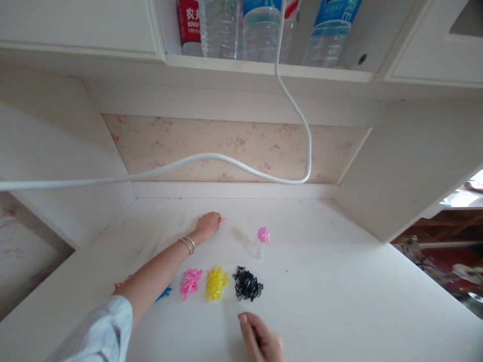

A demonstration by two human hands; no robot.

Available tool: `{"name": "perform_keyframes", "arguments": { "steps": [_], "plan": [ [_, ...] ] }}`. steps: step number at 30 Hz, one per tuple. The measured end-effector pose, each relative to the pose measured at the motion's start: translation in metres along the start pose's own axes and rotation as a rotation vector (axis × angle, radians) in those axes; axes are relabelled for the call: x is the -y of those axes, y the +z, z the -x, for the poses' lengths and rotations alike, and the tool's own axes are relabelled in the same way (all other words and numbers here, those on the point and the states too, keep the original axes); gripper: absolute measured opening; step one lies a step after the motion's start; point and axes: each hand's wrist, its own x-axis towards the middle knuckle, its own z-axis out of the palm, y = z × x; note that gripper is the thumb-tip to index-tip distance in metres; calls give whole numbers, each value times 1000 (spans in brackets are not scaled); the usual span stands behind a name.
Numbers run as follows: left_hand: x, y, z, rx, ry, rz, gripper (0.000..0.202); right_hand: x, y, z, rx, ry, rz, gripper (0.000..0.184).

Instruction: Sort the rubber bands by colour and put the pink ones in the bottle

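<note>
Fingers of the left hand pinch a small pink piece over the counter. The right hand's thumb and forefinger meet near the black pile; whether they grip anything, I cannot tell. A clear container stands beneath a pink top, contents unclear.

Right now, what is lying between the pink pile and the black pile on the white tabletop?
In the head view, the yellow pile lies between the pink pile and the black pile, with a narrow gap on each side.
</note>
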Motion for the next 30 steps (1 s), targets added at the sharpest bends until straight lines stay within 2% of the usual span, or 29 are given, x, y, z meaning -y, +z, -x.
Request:
{"name": "perform_keyframes", "arguments": {
  "steps": [6,10,14,19,26,30],
  "plan": [
    [8,-12,7,-77,26,84,30,2,-4,0,41,11,-22,44],
    [21,-27,27,-160,52,156,25,6,-7,0,59,11,-30,44],
    [39,-39,62,-231,53,221,32,9,-8,2,68,21,-42,43],
    [65,-42,113,-273,10,295,35,11,-10,7,51,29,-27,43],
    [92,-47,176,-344,-160,385,42,23,-16,12,37,50,-19,40],
    [111,-50,212,-397,-278,365,41,29,-19,12,27,65,10,40]
  ]
}}
